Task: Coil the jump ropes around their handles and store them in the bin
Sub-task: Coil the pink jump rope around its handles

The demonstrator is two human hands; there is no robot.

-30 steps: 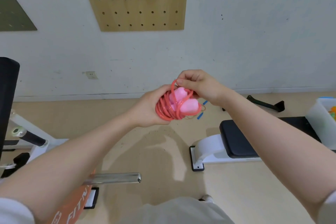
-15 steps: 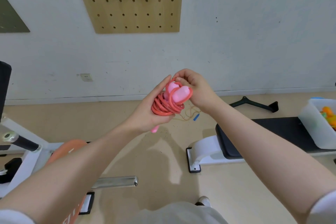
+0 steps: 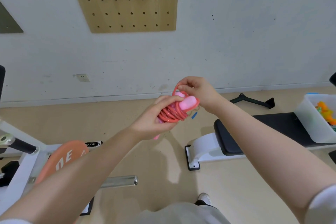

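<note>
Above floor (image 3: 163, 160), left hand (image 3: 154, 120) grips coiled jump rope (image 3: 172, 114).

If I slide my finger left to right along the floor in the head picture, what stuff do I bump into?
Orange plate → metal bar → shoe → bench → bin.

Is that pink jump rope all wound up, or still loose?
Mostly wound: coils wrap the pink handles; the right hand pinches one last loop.

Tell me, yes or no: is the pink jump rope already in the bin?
No, the pink jump rope is gripped in both hands, left of the bin on the bench.
</note>
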